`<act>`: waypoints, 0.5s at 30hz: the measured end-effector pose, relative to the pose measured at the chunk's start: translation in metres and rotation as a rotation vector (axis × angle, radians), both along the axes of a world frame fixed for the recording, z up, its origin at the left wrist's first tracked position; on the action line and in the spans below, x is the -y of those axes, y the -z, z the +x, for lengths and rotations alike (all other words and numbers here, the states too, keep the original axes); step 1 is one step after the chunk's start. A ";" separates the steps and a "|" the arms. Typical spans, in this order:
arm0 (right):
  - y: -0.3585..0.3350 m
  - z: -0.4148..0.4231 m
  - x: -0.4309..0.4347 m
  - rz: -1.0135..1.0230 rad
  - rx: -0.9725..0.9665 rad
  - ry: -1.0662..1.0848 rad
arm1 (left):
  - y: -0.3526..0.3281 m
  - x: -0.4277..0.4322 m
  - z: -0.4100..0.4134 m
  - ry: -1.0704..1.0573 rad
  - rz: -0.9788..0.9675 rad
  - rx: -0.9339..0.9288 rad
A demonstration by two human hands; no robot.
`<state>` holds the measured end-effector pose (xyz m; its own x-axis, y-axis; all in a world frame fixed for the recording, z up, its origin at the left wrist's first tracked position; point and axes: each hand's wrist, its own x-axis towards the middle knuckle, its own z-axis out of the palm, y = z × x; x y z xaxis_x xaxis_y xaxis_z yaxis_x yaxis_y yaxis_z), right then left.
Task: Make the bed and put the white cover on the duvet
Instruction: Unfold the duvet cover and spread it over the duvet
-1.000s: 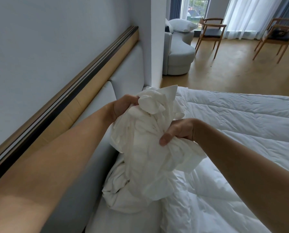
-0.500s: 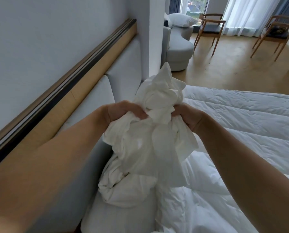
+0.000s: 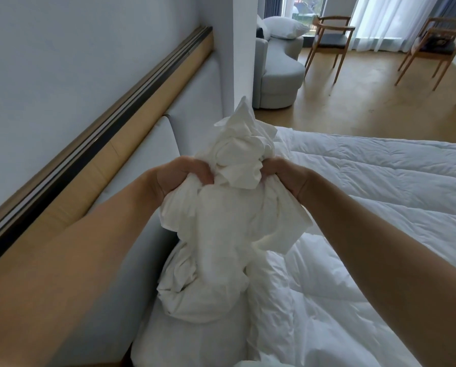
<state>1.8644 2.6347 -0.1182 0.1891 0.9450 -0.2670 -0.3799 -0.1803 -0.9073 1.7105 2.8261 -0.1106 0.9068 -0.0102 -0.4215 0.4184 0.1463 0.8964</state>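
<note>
Right now both hands, left hand (image 3: pixel 180 176) and right hand (image 3: pixel 287 178), grip the bunched white cover (image 3: pixel 229 213) above the duvet (image 3: pixel 367 194) (near the headboard (image 3: pixel 195 123)). Its opening seems buried; pulling blindly could twist it tighter.

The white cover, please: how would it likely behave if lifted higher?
Probably floppy: the white cover crumples and droops below the left hand and right hand. Likely light: gripped folds alone hold it up.
</note>
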 end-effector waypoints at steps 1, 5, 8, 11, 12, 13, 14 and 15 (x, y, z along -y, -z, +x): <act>0.002 -0.002 0.000 -0.004 -0.015 -0.023 | 0.000 0.000 0.003 -0.051 0.001 0.037; 0.006 -0.013 -0.002 0.000 -0.093 -0.112 | -0.002 0.003 0.018 -0.203 -0.037 0.163; 0.012 -0.023 -0.005 0.058 -0.185 -0.259 | -0.004 0.006 0.022 -0.221 -0.024 0.218; 0.014 -0.036 -0.004 0.047 -0.252 -0.385 | -0.004 0.009 0.023 -0.216 -0.030 0.224; 0.013 -0.039 -0.003 0.021 -0.231 -0.411 | -0.004 0.009 0.022 -0.197 -0.037 0.215; 0.012 -0.040 0.000 -0.015 -0.190 -0.421 | -0.002 0.008 0.022 -0.179 -0.046 0.206; 0.010 -0.039 0.002 -0.058 -0.133 -0.414 | -0.001 0.008 0.021 -0.159 -0.052 0.195; 0.008 -0.038 0.004 -0.100 -0.067 -0.401 | 0.000 0.008 0.020 -0.144 -0.051 0.186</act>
